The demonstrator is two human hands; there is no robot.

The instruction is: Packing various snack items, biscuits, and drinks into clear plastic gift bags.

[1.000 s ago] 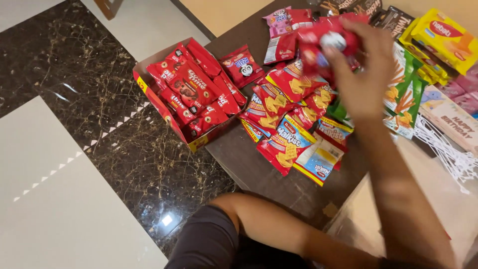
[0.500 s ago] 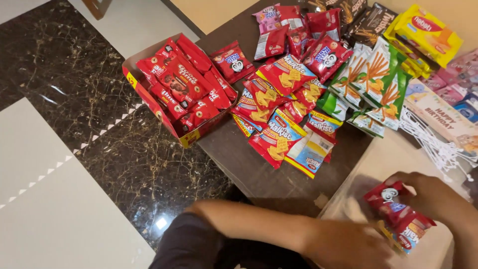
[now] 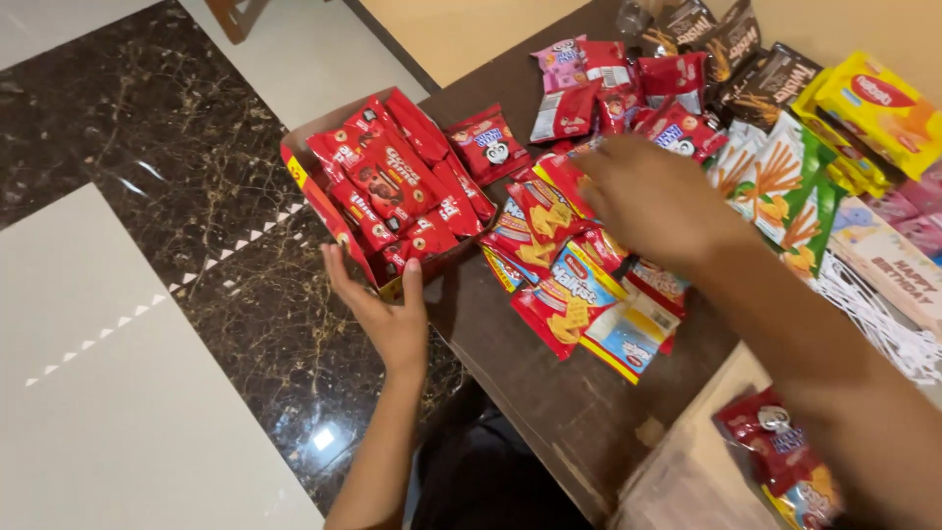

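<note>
My left hand (image 3: 385, 316) is open, its palm and thumb against the near corner of a cardboard box (image 3: 312, 186) full of red cookie packets (image 3: 392, 182); the box overhangs the edge of the dark table (image 3: 535, 388). My right hand (image 3: 648, 196) reaches across the table and rests, fingers down, on a pile of red cracker packets (image 3: 554, 285). The hand is blurred and covers whatever lies under it, so any grip is hidden. Two small red snack packets (image 3: 780, 451) lie on a clear plastic bag at the lower right, beside my right forearm.
Green stick-snack packets (image 3: 785, 186), a yellow box (image 3: 878, 98), dark brown packets (image 3: 731, 49) and small red packets (image 3: 589, 88) crowd the far table. A birthday banner (image 3: 888, 250) and white sticks (image 3: 883, 319) lie at the right. Marble floor (image 3: 147, 294) is to the left.
My right hand has left the two red packets on the plastic bag and swung up onto the cracker pile. My left hand has moved from near my body to the box's corner.
</note>
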